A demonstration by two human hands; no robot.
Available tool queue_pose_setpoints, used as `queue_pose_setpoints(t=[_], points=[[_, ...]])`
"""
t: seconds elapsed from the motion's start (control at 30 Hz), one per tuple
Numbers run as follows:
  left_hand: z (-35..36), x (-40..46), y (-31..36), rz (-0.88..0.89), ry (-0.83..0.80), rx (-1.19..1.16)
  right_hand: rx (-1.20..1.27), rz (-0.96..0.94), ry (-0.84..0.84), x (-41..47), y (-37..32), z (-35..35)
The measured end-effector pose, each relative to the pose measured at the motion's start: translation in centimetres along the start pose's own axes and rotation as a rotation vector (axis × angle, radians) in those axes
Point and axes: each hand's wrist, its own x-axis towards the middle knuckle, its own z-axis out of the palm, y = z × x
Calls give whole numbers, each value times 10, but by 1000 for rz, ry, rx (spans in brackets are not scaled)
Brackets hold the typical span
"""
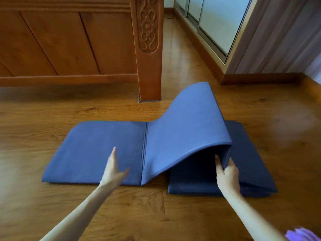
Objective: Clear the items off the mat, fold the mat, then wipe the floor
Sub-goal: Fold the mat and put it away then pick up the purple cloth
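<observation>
Wooden floor (173, 214): right hand (227, 174) grips the blue mat's (104, 153) raised panel; left hand (112, 169), fingers released, apparently rests on it.

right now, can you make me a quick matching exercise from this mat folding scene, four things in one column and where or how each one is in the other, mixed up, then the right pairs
Column one
1. left hand
2. right hand
3. blue mat
4. purple item

Column two
A. partly folded on the wooden floor, one panel arched up
B. at the lower right corner of the view
C. fingers straight, over the flat left panel
D. pinching the edge of the lifted panel

Pairs: 1-C, 2-D, 3-A, 4-B
</observation>
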Motion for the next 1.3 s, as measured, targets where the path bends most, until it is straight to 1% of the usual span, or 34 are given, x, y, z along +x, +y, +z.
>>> queue_pose_setpoints(t=[0.03,0.07,0.1,0.13,0.17,0.2,0.27,0.33,0.43,0.47,0.5,0.53,0.57,0.6,0.63,0.67,0.7,0.73,0.77,0.8,0.83,0.87,0.9,0.97,1.03,1.1,1.17,1.2,1.27,1.3], points=[[14,-7,12,89,-190,7,-3,-3,-2,1,1,-2],[30,-14,24,174,-331,71,-9,-2,-5,1,2,-4],[47,-20,35,259,-405,136,-14,0,-8,2,3,-5],[64,-24,43,320,-422,179,-16,-3,-13,3,2,-7],[78,-25,50,348,-396,186,-17,-8,-20,3,1,-9],[89,-25,56,334,-337,159,-23,-20,-26,3,0,-11],[99,-16,62,287,-166,106,-47,-48,-40,2,-4,-16],[99,-7,57,262,-40,151,-59,-77,-66,0,-5,-20],[92,-8,26,300,-1,341,-63,-91,-90,0,-6,-23],[91,-11,13,279,13,358,-65,-94,-87,1,-6,-23],[89,-17,4,216,39,320,-68,-99,-80,1,-6,-23],[89,-25,-1,97,72,220,-73,-101,-74,1,-6,-21],[88,-35,-1,-89,111,74,-72,-101,-72,1,-5,-19],[86,-46,2,-331,153,-124,-69,-96,-70,1,-4,-17],[84,-56,10,-613,143,-382,-69,-85,-67,1,-2,-15],[83,-62,17,-886,38,-658,-71,-71,-63,1,0,-13],[83,-64,22,-1079,-112,-944,-73,-55,-63,1,3,-11],[81,-61,23,-1144,-233,-1181,-73,-40,-64,0,5,-10],[80,-53,23,-1145,-246,-1358,-69,-31,-64,0,6,-8],[78,-41,23,-1123,-177,-1483,-63,-27,-62,-1,6,-7],[76,-29,27,-1116,-64,-1563,-57,-23,-61,-1,7,-6],[74,-18,29,-1136,38,-1582,-59,-22,-59,-2,7,-5],[74,-11,35,-1165,89,-1571,-68,-24,-59,-2,8,-5],[69,-2,43,-1121,95,-1560,-86,-24,-62,0,10,-5],[54,4,48,-1011,121,-1522,-80,-21,-87,1,13,-4],[27,18,37,-880,184,-1512,-95,-84,-128,-1,16,-2],[-9,35,15,-756,272,-1510,-190,-216,-156,-7,25,4],[-25,41,6,-697,288,-1507,-268,-267,-163,-10,31,8],[-52,46,-1,-579,334,-1522,-422,-316,-197,-16,44,14],[-63,45,2,-509,360,-1509,-470,-315,-244,-19,46,16]])
